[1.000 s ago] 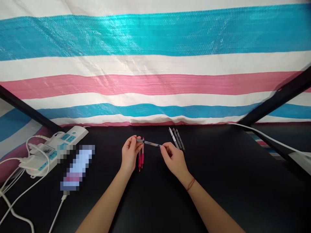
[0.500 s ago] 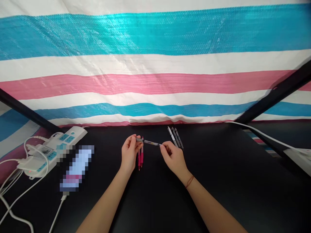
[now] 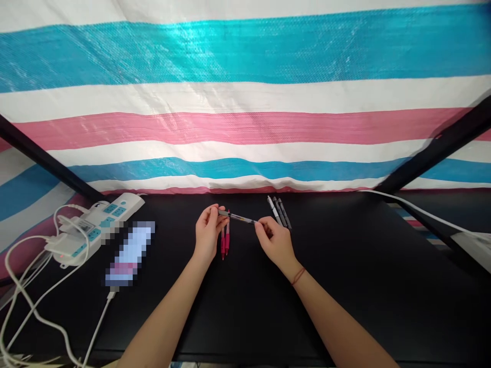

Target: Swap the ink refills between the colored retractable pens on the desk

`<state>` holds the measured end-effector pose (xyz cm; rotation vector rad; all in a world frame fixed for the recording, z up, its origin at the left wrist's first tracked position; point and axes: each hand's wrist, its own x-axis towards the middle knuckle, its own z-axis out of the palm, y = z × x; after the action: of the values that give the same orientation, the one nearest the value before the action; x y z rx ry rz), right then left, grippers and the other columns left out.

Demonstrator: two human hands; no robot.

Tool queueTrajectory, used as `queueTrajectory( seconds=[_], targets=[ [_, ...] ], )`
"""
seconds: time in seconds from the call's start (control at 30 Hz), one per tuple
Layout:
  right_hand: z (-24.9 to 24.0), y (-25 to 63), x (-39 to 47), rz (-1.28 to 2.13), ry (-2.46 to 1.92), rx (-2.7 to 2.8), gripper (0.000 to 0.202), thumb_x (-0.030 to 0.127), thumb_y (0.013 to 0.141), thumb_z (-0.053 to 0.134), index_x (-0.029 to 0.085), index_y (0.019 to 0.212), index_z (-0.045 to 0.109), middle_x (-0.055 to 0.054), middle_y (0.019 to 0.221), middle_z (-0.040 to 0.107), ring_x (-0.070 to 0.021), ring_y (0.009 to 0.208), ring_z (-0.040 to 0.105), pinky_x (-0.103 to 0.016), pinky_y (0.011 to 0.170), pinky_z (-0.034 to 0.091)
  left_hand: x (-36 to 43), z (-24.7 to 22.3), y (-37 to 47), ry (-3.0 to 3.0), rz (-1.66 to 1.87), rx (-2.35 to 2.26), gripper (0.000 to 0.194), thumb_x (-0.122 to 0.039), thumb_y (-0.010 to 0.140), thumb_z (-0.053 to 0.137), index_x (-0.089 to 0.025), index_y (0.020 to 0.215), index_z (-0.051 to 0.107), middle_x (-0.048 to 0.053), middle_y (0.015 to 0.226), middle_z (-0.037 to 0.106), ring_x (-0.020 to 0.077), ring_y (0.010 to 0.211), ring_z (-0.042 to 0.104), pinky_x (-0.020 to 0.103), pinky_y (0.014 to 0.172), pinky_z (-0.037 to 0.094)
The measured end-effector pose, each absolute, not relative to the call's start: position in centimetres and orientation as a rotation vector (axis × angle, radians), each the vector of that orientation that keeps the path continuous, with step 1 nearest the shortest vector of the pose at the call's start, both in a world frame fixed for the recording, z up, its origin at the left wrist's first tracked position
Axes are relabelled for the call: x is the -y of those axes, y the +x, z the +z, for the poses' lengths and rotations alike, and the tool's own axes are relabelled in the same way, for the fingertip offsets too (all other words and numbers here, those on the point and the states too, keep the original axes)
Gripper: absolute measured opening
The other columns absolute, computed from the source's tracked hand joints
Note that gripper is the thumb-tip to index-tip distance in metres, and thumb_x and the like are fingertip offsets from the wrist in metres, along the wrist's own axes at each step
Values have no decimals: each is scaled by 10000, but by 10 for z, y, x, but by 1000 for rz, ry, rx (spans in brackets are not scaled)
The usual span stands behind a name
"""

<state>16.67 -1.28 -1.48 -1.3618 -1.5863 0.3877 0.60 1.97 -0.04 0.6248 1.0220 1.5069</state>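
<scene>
Between my two hands a slim pen (image 3: 241, 218) with a clear barrel and a grey grip is held nearly level above the table. My left hand (image 3: 207, 230) pinches its grey end, and my right hand (image 3: 275, 239) pinches the other end with thumb and forefinger. Just right of my left hand, two pink pens (image 3: 225, 243) lie side by side, their far ends partly behind the held pen and my fingers. Beyond my right hand a white pen (image 3: 273, 209) and two dark pens (image 3: 283, 212) rest in a slanted row.
On the left a white power strip (image 3: 128, 204) carries plugs and looping white cables (image 3: 46, 322). A phone (image 3: 132, 250), blurred out, lies beside it on the black table (image 3: 364, 286). Striped sheeting (image 3: 245, 128) hangs behind, between black frame bars (image 3: 429, 143). Another cable crosses at right.
The view has shifted slightly, bringing the table's front edge into sight. Both hands keep their hold on the pen, with little change between them.
</scene>
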Motion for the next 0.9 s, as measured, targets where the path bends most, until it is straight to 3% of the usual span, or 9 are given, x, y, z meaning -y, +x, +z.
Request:
queueTrajectory(
  seconds=[0.9],
  targets=[
    [-13, 159, 22, 341, -1292, 1626, 208, 296, 838, 473, 200, 659, 520, 53, 485, 456, -89, 429, 430, -194, 459, 354, -17, 1, 0, 694, 1524, -998, 325, -416, 718, 695, -163, 907, 620, 56, 909, 679, 129, 746, 651, 278, 725, 530]
  ],
)
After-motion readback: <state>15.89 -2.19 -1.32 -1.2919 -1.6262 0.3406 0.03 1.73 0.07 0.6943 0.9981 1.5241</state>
